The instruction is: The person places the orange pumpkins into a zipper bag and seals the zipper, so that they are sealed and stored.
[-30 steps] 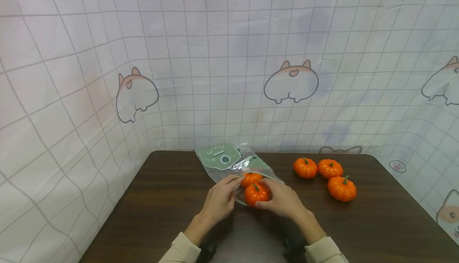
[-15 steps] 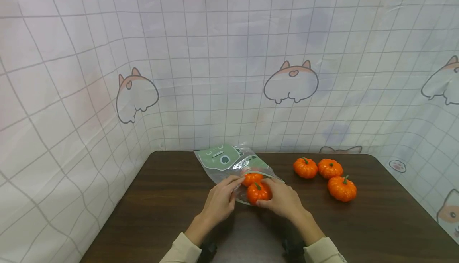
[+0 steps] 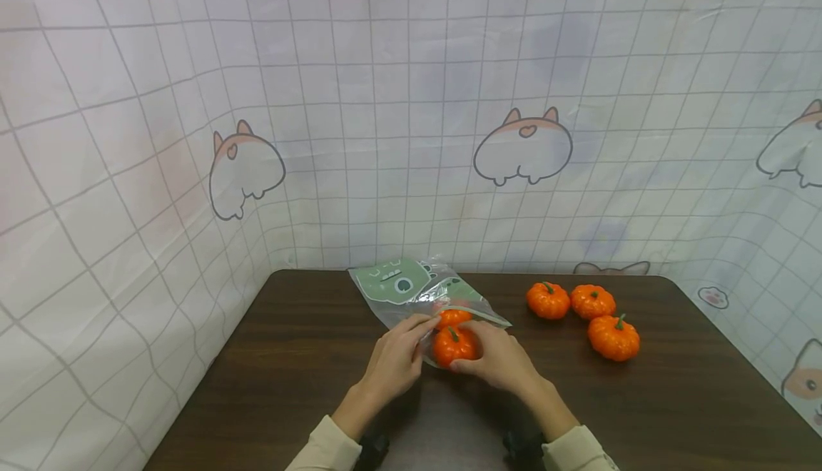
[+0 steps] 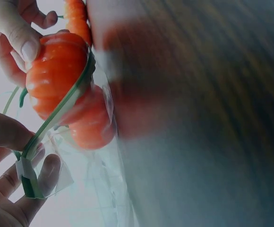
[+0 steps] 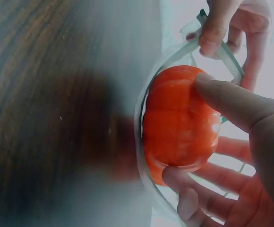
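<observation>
A clear zip bag (image 3: 385,308) with a green cartoon print lies on the table, its mouth facing the person. My left hand (image 3: 396,358) pinches the left corner of that mouth, thumb and fingers on its green-edged strip (image 4: 57,109). At the opening, my right hand (image 3: 504,358) grips a small orange pumpkin (image 3: 454,347) with a green stem, thumb on one side and fingers on the other. The right wrist view shows this pumpkin (image 5: 179,118) within the loop of the bag's rim. Just behind it, a second pumpkin (image 4: 93,124) sits inside the bag, seen through the plastic.
Three more small pumpkins stand at the table's right: one at the left (image 3: 548,301), one beside it (image 3: 593,302) and one nearer the person (image 3: 614,337). A white grid-patterned curtain (image 3: 411,135) encloses the back and sides of the dark wooden table (image 3: 276,364).
The pumpkin in the right hand shifted slightly right, then back left at the bag's mouth, the right hand moving with it. The left hand stays at its corner.
</observation>
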Demonstrator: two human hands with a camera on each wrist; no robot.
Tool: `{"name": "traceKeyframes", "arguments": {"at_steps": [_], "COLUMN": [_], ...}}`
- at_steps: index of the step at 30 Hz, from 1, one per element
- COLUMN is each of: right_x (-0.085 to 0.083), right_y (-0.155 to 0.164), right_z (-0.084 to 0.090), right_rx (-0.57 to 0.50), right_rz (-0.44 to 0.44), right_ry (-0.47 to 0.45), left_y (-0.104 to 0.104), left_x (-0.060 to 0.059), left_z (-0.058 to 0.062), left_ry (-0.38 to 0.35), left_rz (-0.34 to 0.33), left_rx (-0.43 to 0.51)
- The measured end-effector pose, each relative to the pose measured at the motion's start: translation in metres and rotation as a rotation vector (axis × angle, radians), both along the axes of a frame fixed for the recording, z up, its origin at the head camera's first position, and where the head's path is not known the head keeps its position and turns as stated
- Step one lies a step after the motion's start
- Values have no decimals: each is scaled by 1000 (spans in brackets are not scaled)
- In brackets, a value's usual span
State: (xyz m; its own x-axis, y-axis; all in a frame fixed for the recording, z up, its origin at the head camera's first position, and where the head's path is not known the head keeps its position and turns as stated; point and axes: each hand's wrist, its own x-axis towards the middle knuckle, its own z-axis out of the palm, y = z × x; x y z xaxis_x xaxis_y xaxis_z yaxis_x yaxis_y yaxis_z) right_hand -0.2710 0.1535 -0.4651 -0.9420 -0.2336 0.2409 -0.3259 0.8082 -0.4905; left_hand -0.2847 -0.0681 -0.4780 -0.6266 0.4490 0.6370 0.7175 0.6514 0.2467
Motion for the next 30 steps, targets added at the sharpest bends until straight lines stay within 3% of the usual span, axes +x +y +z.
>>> {"name": "traceKeyframes", "arguments": {"at_steps": [10,24,30], "right_x": [-1,-1,0], "right_y": [-6,-17,-22], "right_z": [-8,-15,-12], "right_rx": [-56,-32,-8], "right_rz": [59,-62,-119], "right_ry": [34,47,39], "left_y": [1,2,1], "left_x": [2,2,1], "left_z": [2,2,4], "left_ry": [-18,16,28], "left_rz": [-7,-4,28], "left_rx": [-30,-68,-119]}}
